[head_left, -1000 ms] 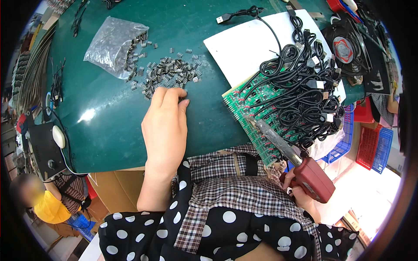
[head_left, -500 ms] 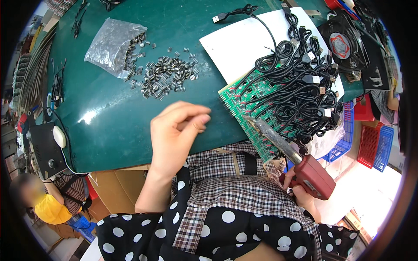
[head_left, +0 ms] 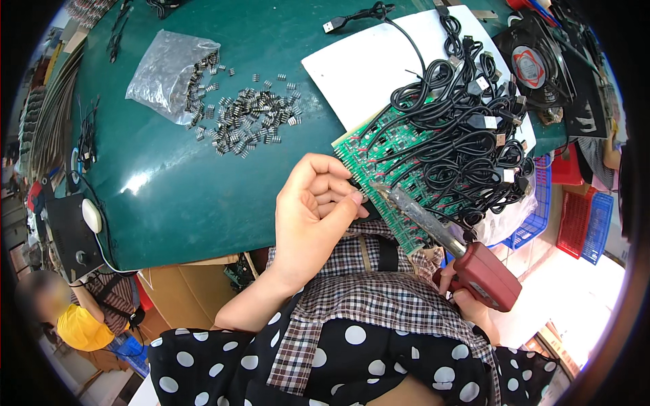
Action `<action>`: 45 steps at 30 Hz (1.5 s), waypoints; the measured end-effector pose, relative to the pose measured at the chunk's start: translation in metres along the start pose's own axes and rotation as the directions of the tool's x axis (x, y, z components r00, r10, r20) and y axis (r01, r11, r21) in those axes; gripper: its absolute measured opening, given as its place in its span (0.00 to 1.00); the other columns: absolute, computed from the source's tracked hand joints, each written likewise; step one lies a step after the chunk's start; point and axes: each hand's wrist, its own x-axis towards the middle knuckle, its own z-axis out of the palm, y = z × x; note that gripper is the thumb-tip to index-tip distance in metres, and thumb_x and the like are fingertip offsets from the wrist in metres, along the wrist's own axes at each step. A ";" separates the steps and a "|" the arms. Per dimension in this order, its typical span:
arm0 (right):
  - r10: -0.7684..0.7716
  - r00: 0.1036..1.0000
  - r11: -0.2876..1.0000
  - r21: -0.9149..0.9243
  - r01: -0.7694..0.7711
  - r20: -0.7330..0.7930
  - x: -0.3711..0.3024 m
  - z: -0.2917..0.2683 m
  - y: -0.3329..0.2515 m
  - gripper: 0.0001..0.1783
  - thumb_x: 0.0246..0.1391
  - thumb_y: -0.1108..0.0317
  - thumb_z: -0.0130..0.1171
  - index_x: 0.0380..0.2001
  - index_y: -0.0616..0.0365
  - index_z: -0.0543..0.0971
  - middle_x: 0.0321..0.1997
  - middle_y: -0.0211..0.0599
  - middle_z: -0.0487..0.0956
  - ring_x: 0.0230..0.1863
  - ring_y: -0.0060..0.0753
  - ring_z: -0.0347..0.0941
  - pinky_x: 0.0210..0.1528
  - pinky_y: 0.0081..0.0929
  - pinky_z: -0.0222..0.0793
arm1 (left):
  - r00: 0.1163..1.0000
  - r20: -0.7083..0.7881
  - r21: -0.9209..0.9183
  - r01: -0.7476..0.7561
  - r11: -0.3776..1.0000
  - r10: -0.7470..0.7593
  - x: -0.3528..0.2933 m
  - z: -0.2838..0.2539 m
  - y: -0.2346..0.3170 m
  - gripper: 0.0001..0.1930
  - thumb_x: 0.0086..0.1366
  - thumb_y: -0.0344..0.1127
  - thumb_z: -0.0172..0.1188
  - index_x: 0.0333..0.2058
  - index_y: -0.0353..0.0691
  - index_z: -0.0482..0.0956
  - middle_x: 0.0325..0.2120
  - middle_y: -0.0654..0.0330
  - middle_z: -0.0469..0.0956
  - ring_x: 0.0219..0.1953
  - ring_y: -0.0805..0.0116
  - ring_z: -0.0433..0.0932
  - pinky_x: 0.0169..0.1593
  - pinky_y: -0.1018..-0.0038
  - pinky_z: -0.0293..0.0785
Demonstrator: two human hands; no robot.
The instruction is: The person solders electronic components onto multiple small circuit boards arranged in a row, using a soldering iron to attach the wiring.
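My left hand point(head_left: 313, 216) is at the left edge of a green circuit board panel point(head_left: 365, 150). Its fingers are curled with the thumb against them; whatever they pinch, if anything, is too small to make out. My right hand point(head_left: 467, 298) grips the handle of a dark red soldering gun point(head_left: 489, 276), whose long metal tip reaches over the panel's lower left part. Coiled black USB cables point(head_left: 467, 145) lie across the panel, some joined to it by thin wires. Left of it on the table is a pile of small black pin connectors point(head_left: 254, 118).
A clear plastic bag point(head_left: 169, 74) spills more connectors at the back left of the green table point(head_left: 196, 223). White board point(head_left: 352, 74) lies under the cables. A fan point(head_left: 531, 68) stands at the back right, a black control box point(head_left: 71, 233) at the left. Another person point(head_left: 84, 325) sits lower left.
My left hand has moved right, from bare table to the panel's edge. The panel and cables have shifted very slightly; my right hand and the soldering gun stay almost in place.
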 end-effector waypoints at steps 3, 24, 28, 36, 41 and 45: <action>0.089 0.996 0.984 0.153 -0.089 0.005 0.007 0.002 -0.010 0.30 0.34 0.69 0.62 0.44 0.68 0.68 0.22 0.31 0.76 0.25 0.26 0.74 0.33 0.21 0.68 | 1.000 -0.001 -0.017 -0.030 0.999 0.030 0.001 0.002 -0.001 0.11 0.55 0.17 0.49 0.36 0.34 0.63 0.26 0.60 0.72 0.28 0.77 0.74 0.34 0.82 0.73; 0.004 0.997 0.997 -0.080 0.003 0.079 0.001 -0.002 0.004 0.27 0.34 0.73 0.61 0.43 0.68 0.69 0.25 0.34 0.77 0.26 0.29 0.75 0.36 0.24 0.69 | 0.998 0.000 -0.008 -0.058 0.998 0.058 0.004 0.004 -0.002 0.11 0.55 0.15 0.48 0.36 0.34 0.61 0.28 0.59 0.71 0.29 0.78 0.73 0.33 0.82 0.73; -0.005 0.989 0.979 -0.203 0.035 0.148 -0.003 -0.003 0.011 0.30 0.36 0.72 0.61 0.46 0.66 0.66 0.25 0.35 0.77 0.25 0.29 0.75 0.35 0.24 0.70 | 0.997 -0.014 -0.019 -0.077 0.997 0.077 0.003 0.005 -0.003 0.11 0.54 0.15 0.48 0.35 0.35 0.61 0.27 0.60 0.71 0.29 0.79 0.73 0.32 0.83 0.73; -0.113 0.992 0.994 0.010 0.112 0.052 -0.008 -0.001 0.024 0.33 0.39 0.71 0.61 0.50 0.67 0.62 0.29 0.39 0.77 0.26 0.31 0.76 0.32 0.23 0.70 | 0.995 -0.030 0.008 -0.090 0.996 0.090 0.003 0.007 -0.004 0.11 0.55 0.17 0.49 0.34 0.37 0.61 0.25 0.62 0.69 0.28 0.76 0.72 0.32 0.79 0.74; -0.075 0.996 0.975 -0.211 0.064 -0.047 -0.017 -0.001 0.023 0.22 0.37 0.72 0.59 0.41 0.64 0.71 0.27 0.34 0.77 0.27 0.34 0.76 0.30 0.23 0.70 | 0.995 -0.026 0.013 -0.096 0.995 0.096 0.004 0.005 -0.004 0.11 0.55 0.17 0.49 0.34 0.37 0.61 0.25 0.62 0.69 0.28 0.76 0.72 0.32 0.79 0.74; -0.072 0.997 0.936 -0.344 0.079 0.032 -0.002 0.000 0.003 0.14 0.31 0.74 0.58 0.29 0.61 0.76 0.22 0.31 0.76 0.25 0.34 0.74 0.31 0.25 0.70 | 0.996 -0.022 0.019 -0.089 0.996 0.089 0.004 0.006 -0.005 0.10 0.55 0.17 0.49 0.34 0.37 0.61 0.25 0.62 0.69 0.28 0.77 0.71 0.32 0.79 0.74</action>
